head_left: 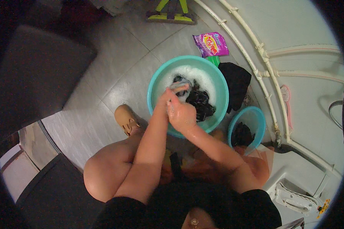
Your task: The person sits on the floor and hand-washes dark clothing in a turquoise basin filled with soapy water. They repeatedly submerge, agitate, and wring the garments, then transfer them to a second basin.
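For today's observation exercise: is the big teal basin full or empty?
Not empty: the big teal basin holds white suds and dark clothes, with both hands pressed together over them.

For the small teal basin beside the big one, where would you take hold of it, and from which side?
Take the small teal basin by its rim, on the edge facing the person, coming from above with the right hand. The rim is bare and thin enough to pinch, while dark laundry fills the inside and the wall pipes crowd the far side.
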### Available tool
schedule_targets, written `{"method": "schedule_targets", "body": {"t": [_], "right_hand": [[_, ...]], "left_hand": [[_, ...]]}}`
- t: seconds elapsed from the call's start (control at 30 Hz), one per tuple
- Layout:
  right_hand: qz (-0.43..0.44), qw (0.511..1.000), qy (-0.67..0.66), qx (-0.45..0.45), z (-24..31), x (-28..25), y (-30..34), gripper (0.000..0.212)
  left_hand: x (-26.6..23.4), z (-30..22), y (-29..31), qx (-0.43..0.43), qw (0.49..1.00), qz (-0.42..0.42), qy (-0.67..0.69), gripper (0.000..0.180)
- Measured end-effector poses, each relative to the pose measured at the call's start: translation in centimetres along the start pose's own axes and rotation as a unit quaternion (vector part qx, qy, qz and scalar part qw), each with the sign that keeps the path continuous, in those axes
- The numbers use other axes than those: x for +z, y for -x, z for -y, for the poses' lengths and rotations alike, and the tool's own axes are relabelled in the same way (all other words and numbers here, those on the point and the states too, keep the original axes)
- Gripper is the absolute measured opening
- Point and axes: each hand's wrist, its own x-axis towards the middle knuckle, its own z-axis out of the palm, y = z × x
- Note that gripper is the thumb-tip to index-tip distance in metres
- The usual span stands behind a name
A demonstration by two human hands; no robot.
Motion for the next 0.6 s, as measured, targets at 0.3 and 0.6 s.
{"method": "schedule_targets", "body": {"t": [0.3, 0.6], "right_hand": [[-0.083, 0.988, -0.036, 0.122, -5.9, 1.0, -2.1, 0.036], [0.024, 0.974, 0.092, 0.205, -18.6, 1.9, -4.4, 0.04]], "left_hand": [[2.1, 5.7, -2.6, 0.012, 0.971, -0.038, 0.235, 0.031], [4.7, 2.2, 0.0, 0.189, 0.912, -0.17, -0.323, 0.049]]}}
